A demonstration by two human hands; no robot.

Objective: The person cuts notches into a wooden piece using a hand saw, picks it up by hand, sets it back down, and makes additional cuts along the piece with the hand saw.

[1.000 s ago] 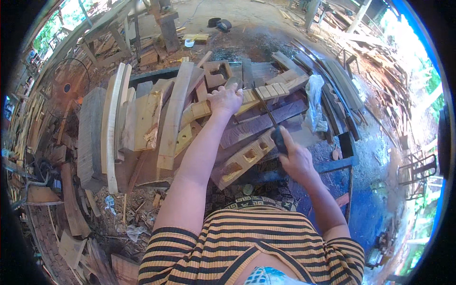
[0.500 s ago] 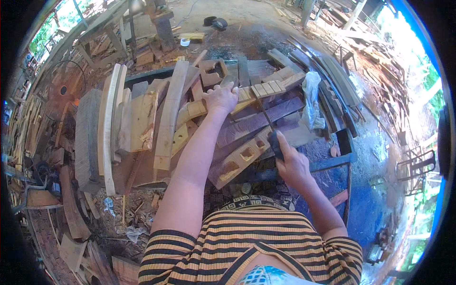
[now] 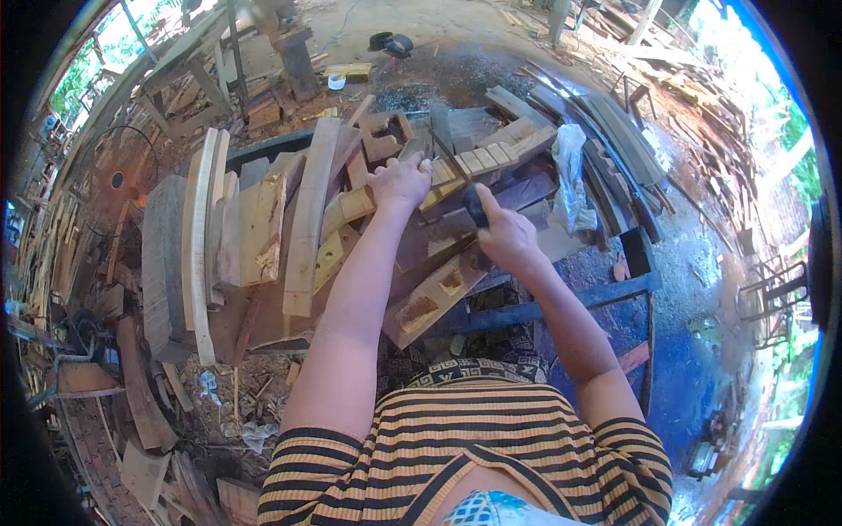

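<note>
1. Gripping the black handle of a narrow handsaw, the right hand is clenched, its forearm reaching in over the near edge of the surface.

2. The saw's dark blade slants away to the left from that fist and crosses a notched wooden strip.

3. This strip lies aslant among other timber, nearer the far edge of the surface than the near one, its right end pointing toward the far right corner. Several crosswise lines mark it to the right of the blade.

4. Clamped over the strip just left of the blade, the left hand has its fingers bent toward the far side; their tips are partly hidden. The two hands are apart, with the blade between them.

5. Near the front edge, a mortised timber shows rectangular holes.

6. Left of the left forearm lie a long pale board, a slender curved slat and, at the left end of the surface, a thick grey beam.

7. Beyond the left hand sits a block with a cut-out. A crumpled clear plastic bag lies toward the right end.
</note>
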